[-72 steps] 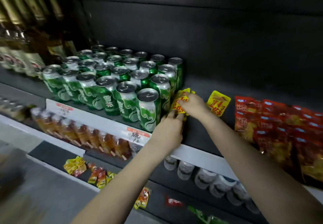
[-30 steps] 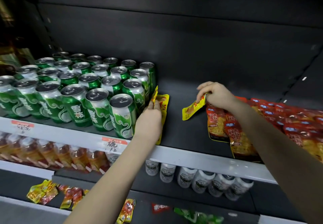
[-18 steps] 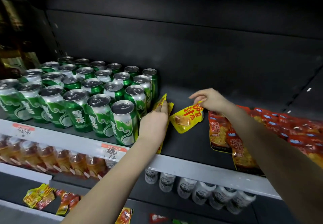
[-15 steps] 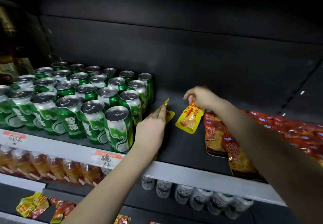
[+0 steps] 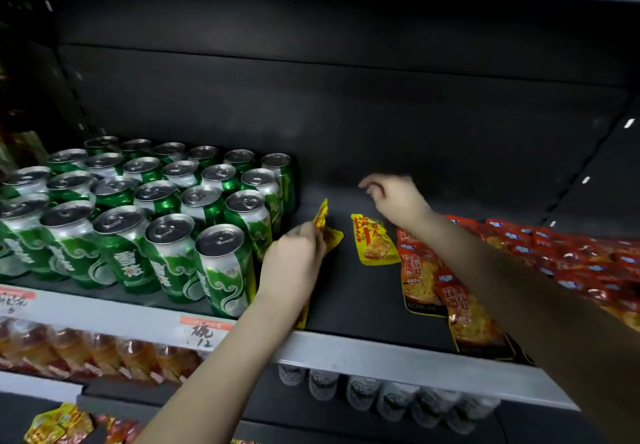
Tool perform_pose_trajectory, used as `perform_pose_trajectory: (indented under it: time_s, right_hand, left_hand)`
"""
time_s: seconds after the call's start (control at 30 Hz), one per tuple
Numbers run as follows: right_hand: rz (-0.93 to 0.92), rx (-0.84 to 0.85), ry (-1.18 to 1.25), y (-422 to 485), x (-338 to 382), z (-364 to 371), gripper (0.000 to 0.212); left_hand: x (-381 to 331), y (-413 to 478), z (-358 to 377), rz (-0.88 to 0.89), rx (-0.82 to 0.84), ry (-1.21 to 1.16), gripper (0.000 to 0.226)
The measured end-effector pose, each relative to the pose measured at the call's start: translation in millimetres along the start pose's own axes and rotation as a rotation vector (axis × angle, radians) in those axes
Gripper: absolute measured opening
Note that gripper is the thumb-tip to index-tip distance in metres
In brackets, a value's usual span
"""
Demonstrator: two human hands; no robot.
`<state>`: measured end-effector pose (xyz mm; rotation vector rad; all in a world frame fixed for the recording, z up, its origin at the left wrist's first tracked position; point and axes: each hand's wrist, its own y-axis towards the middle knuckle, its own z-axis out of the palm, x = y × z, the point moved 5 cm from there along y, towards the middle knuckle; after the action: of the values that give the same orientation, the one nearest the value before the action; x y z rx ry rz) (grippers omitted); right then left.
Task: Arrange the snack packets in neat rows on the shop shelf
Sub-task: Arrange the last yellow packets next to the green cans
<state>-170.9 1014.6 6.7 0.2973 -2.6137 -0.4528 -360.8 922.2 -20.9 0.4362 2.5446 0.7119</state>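
A: While the left hand (image 5: 294, 263) sits nearest, just past the shelf (image 5: 381, 353) rim, what does it grip?
B: It grips the standing yellow packets (image 5: 330, 235), just beside the green cans (image 5: 173, 229).
A: And farther in?
B: 1 loose yellow packet (image 5: 375, 242) lies flat on the shelf, touching the red packets (image 5: 426, 281). Behind it the right hand (image 5: 398, 197) hovers, blurred, fingers loosely bent, holding nothing.

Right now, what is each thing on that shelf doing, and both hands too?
green cans, upright, sealed, packed in rows.
left hand, gripping the upright yellow packets.
upright yellow packets, standing on edge beside the green cans.
single yellow packet, lying flat, untouched.
right hand, blurred, empty, fingers loosely curled.
red packets, lying flat, overlapping.
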Motion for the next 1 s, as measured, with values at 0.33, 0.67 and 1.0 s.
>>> perform_pose_trajectory:
  time_s: [0.33,0.67,1.0]
  right_hand:
    - [0.1,0.468,-0.701,-75,-1,40,0.037]
    - [0.366,0.286,0.39,-63,19,28,0.028]
    - [0.543,0.254,1.229,-81,-3,-22,0.053]
  left_hand:
    - [-53,-29,51,0.152,0.393,0.256,0.019]
    - [-47,-27,48,0.264,0.302,0.114,0.016]
    - [-22,-2,1,0.328,-0.175,-0.074,0.019]
